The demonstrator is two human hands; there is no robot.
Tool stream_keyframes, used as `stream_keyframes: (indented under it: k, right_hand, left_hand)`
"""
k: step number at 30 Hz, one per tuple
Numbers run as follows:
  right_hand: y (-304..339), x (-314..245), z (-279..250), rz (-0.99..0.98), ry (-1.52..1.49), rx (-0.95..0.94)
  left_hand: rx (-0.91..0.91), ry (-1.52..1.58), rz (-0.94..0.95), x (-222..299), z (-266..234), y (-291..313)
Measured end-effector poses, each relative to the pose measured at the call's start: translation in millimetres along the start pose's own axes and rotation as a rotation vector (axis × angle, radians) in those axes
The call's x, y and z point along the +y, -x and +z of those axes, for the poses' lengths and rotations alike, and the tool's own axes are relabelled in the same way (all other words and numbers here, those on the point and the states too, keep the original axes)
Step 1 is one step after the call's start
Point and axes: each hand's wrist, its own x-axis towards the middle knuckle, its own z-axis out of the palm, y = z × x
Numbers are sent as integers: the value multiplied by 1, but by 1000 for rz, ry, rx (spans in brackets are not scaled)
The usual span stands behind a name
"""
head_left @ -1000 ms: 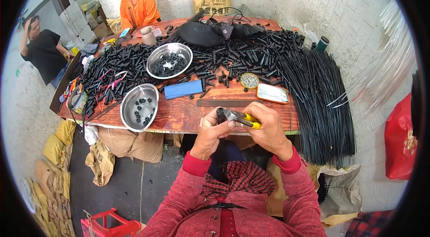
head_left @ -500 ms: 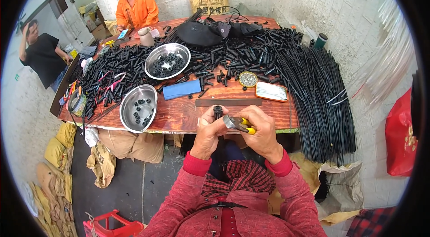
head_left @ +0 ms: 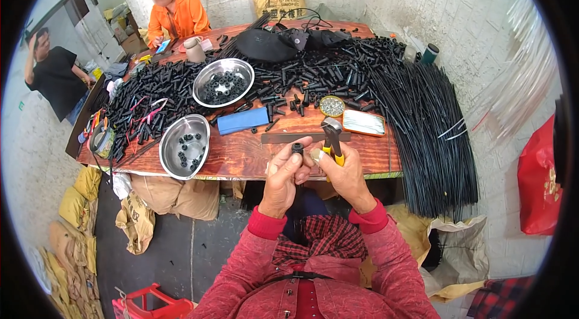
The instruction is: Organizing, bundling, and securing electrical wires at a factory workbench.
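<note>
A person's left hand (head_left: 282,174) grips a short black cylindrical piece (head_left: 297,149), top end up, above the near edge of a reddish-brown wooden bench (head_left: 235,162). The right hand (head_left: 346,174), just beside it, is closed around yellow-handled metal pliers (head_left: 332,129), their head pointing toward the far side. To the left stand two round, shiny metal bowls (head_left: 172,153) holding small black parts; to the right lies a large bundle of thin black rods (head_left: 425,144).
</note>
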Motion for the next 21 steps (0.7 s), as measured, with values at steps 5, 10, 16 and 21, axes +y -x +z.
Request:
stream_keyframes:
  k: [5, 10, 16, 21]
  right_hand:
    - [-3, 1, 4, 15, -41, -7]
    - [-4, 4, 5, -2, -64, 1]
    - [-4, 3, 7, 21, -102, 7]
    - [-4, 3, 6, 16, -110, 3]
  left_hand:
    - [-9, -20, 19, -3, -3, 0]
    - [-24, -26, 35, -5, -3, -1]
    - [-32, -52, 22, -6, -5, -1]
    - [-21, -43, 30, -6, -2, 1]
